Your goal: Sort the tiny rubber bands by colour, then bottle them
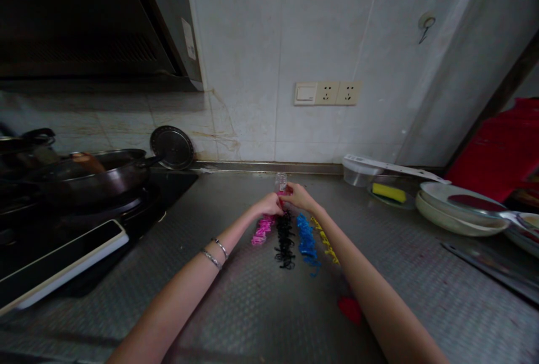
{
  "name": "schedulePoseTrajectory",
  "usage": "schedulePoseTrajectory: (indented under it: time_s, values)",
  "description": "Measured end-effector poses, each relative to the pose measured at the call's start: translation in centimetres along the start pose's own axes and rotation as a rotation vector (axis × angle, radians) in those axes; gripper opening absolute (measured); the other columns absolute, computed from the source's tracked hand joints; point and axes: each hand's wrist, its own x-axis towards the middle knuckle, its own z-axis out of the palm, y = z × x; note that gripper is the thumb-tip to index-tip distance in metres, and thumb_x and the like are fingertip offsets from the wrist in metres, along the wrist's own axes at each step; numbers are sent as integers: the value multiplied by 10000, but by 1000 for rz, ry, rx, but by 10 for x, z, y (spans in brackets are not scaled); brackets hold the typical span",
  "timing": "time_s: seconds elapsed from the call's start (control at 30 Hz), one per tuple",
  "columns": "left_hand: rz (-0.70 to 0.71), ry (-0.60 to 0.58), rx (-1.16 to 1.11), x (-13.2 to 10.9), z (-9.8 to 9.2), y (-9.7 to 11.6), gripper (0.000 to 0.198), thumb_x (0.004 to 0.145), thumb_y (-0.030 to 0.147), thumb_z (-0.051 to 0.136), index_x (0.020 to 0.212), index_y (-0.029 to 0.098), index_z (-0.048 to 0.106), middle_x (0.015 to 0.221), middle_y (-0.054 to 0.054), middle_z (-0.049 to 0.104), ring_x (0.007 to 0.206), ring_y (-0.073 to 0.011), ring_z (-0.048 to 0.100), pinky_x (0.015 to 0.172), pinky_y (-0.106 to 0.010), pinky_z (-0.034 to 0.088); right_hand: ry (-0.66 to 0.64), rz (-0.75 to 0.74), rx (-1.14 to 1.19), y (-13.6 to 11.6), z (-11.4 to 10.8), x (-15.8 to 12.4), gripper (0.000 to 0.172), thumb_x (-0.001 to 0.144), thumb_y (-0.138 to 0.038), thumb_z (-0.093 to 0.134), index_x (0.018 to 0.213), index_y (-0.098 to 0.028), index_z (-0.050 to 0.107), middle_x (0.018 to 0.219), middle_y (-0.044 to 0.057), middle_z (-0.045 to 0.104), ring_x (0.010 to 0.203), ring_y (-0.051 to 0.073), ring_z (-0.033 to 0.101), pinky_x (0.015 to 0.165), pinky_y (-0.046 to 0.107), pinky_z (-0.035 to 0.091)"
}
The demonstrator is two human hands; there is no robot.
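Note:
A small clear jar point(281, 181) lies or tilts on the metal counter, its mouth end hidden between my hands. My right hand point(298, 196) is closed around its near part. Against it, my left hand point(270, 204) has its fingers curled together; what they pinch is hidden. Something pinkish-red shows between the hands. Below them, small rubber bands lie in rows by colour: pink bands point(261, 230), black bands point(285, 243), blue bands point(307, 239) and yellow bands point(325, 239). A red object point(349, 309), its kind unclear, lies beside my right forearm.
On the left are a stove with a pan point(105, 176), a round dark lid point(172, 147) and a long white-edged device point(63, 268). To the right stand a clear ladle-like scoop point(364, 168), a yellow sponge point(389, 192), stacked bowls point(458, 215) and a knife point(488, 268).

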Motion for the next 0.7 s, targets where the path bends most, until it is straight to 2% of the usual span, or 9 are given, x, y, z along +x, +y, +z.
schedulePoseTrajectory:
  time_s: [0.33, 0.43, 0.57, 0.7]
  values:
    - [-1, -61, -11, -4, -15, -2, 86, 564, 155, 567, 537, 104, 632, 391, 46, 437, 404, -70, 369, 423, -202, 254, -5, -4, -1, 1, 0, 1, 253, 631, -307, 640, 801, -120, 624, 708, 29, 639, 621, 130, 528, 571, 217, 384]
    - [46, -56, -30, -3, -20, -6, 124, 576, 172, 560, 573, 101, 662, 413, 42, 456, 421, -69, 364, 438, -203, 257, -9, 3, 10, 3, 1, 1, 241, 633, -289, 637, 806, -122, 629, 711, 25, 641, 628, 128, 532, 582, 215, 393]
    - [149, -80, -105, -2, -23, -9, 190, 595, 200, 570, 687, 100, 703, 524, 17, 559, 484, -74, 408, 484, -197, 295, -12, 5, 26, 5, 2, 2, 229, 623, -266, 638, 804, -125, 637, 714, 23, 645, 635, 130, 537, 593, 212, 403]
    - [203, -111, -153, -3, -22, -10, 206, 610, 207, 562, 709, 88, 699, 549, 6, 575, 494, -74, 416, 500, -198, 304, -16, 9, 11, 7, 2, 3, 227, 622, -272, 636, 788, -118, 631, 701, 27, 641, 630, 135, 538, 577, 212, 398]
